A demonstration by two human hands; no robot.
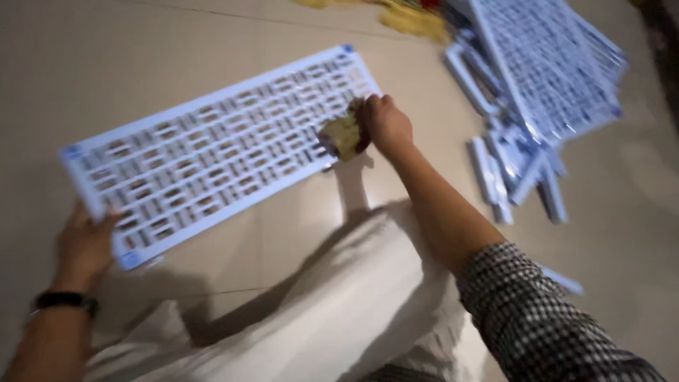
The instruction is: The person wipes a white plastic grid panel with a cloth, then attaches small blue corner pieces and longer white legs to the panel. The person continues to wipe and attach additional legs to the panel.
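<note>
**Yellow cloth pressed to a white slotted panel**

The right hand [385,124], just right of the frame's centre, has its grip closed around a crumpled yellow cloth [343,136], fingers curled over the wad and pressing it onto the near right end of a long white slotted panel [212,152]. The forearm runs down to the lower right, ending in a checked sleeve [544,318].

The left hand [83,247], at the lower left, holds the panel's other end: its thumb lies over the panel's near corner while the other fingers go underneath, so the grip pinches that edge. A dark wristband [64,300] sits on that wrist.

The panel stretches diagonally from the left middle of the frame up toward the top centre, tilted, with rows of small rectangular openings and small blue tabs at its corners. Whether its far edge rests on the floor cannot be told.

Below the arms, at the bottom centre, lies pale fabric [339,311] over the person's lap. In the upper right, blurred, is a pile of similar white panels [544,64] with loose white strips [516,177] scattered beside it on the beige tiled floor [106,49]. More yellow material [410,18] shows at the top edge.
</note>
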